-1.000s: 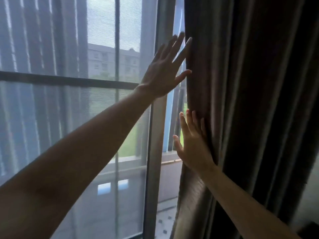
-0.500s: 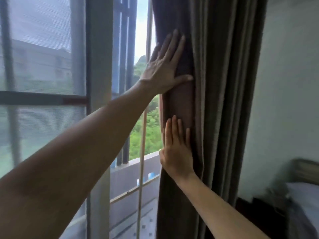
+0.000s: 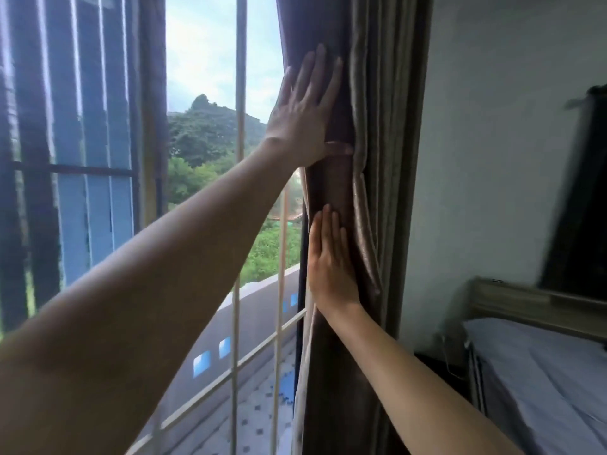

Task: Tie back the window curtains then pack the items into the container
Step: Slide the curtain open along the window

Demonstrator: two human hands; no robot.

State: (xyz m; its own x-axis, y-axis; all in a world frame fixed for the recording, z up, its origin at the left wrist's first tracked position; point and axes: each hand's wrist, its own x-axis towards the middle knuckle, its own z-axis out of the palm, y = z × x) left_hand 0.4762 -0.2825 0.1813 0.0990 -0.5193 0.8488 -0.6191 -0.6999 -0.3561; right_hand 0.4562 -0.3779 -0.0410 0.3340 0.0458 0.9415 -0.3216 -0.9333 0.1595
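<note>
Head view: left hand [image 3: 302,113] above right hand [image 3: 328,267], both flat-fingered hands pressing the gathered curtain [image 3: 377,93].

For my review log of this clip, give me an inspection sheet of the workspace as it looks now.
Surface: no table seen; a bed at lower right.
Job's things: curtain bunched toward the wall, no tie seen on it; no container seen.
Clutter: nothing seen.
Hands: left hand flat on the curtain, higher; right hand flat on it, lower.
Cables: what looks like a thin white cable beside the bed.
Surroundings: window with pale bars, green hill outside.
</note>
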